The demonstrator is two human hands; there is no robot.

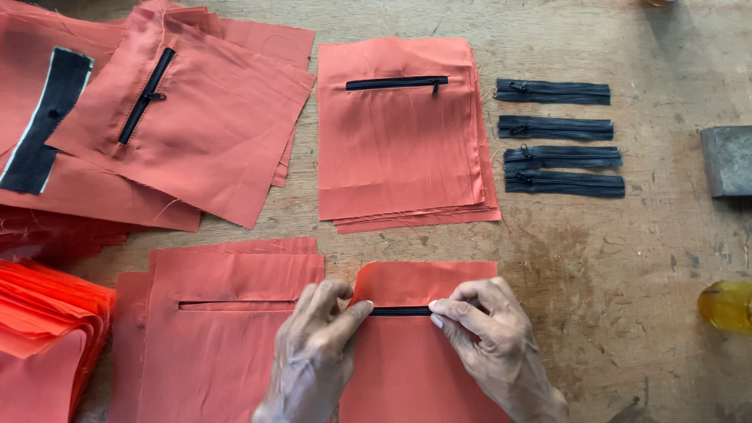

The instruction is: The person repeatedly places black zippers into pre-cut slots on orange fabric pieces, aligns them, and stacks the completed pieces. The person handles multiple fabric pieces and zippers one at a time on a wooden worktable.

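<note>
Two hands work at the lower centre of the frame on an orange fabric panel [419,352] lying flat on the wooden table [611,258]. The left hand [313,345] has its fingers pressed together, the index finger and thumb pinching the fabric at the left end of a black zipper [401,311] that shows in the panel's slit. The right hand [486,333] curls its fingers down onto the right end of the same zipper, fingertips pressing the cloth there. Just to the left, touching the left hand's side, lies a stack of orange panels with an open slit [227,329] and no zipper showing in it. In the upper middle of the frame sits a neat pile of finished panels [399,149], the top one with a closed black zipper near its upper edge. At upper left, more orange pieces [196,117] lie fanned out loosely, one with a slanted zipper, and a piece with a black strip [43,117] sits beside them. Four loose black zippers [558,137] lie in a column at upper right, well apart from the hands. A grey block [728,160] rests at the right edge, and a yellow object [727,305] lies below it. Folded bright orange cloth [47,329] fills the lower left corner.
</note>
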